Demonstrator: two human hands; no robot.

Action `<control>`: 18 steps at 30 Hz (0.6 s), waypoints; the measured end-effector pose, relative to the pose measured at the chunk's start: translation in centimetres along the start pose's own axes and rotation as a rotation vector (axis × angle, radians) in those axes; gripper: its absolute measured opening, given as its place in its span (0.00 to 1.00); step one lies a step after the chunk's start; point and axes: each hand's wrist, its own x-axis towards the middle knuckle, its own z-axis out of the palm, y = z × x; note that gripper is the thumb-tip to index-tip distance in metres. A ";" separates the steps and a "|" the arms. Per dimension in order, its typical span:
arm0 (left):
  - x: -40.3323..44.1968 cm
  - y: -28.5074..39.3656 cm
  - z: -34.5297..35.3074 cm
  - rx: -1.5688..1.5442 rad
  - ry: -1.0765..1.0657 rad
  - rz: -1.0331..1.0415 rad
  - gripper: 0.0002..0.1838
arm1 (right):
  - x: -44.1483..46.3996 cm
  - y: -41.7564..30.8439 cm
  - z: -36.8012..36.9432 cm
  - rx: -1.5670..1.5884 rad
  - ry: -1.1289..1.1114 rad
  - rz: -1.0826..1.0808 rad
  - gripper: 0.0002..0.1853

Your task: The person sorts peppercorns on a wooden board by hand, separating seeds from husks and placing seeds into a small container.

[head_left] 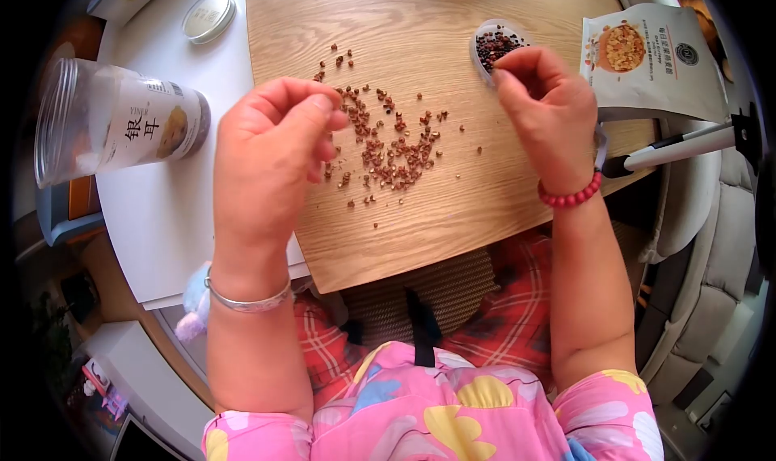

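Loose reddish-brown Sichuan peppercorns (402, 155) lie scattered across the wooden tabletop (453, 243). My left hand (271, 150), a silver bangle on its wrist, is raised over the left side of the pile with thumb and forefinger pinched together. Whatever that pinch holds is hidden. At the near rim of a small clear tub (493, 47), partly full of dark seeds and reddish bits, my right hand (554, 105) is also pinched. Its fingertips overlap the tub's edge in view, and I cannot make out anything between them. A red bead bracelet circles that wrist.
A clear plastic jar (121, 121) with a label stands at the left on a white surface (153, 243), near a round lid (208, 17). A pale food pouch (655, 65) is at the right, by a black-and-white rod (679, 150). Grey sofa cushions (711, 251) are further right.
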 end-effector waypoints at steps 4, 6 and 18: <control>0.3 -0.1 -0.8 0.168 0.066 0.120 0.07 | 1.1 1.6 -1.4 -0.209 0.015 -0.027 0.04; 0.3 -0.1 -0.9 0.309 0.112 0.170 0.07 | 1.3 1.7 -1.7 -0.426 0.021 -0.057 0.04; 0.1 -0.4 0.3 0.439 0.055 0.155 0.05 | -1.0 -1.1 3.9 -0.250 -0.214 -0.417 0.01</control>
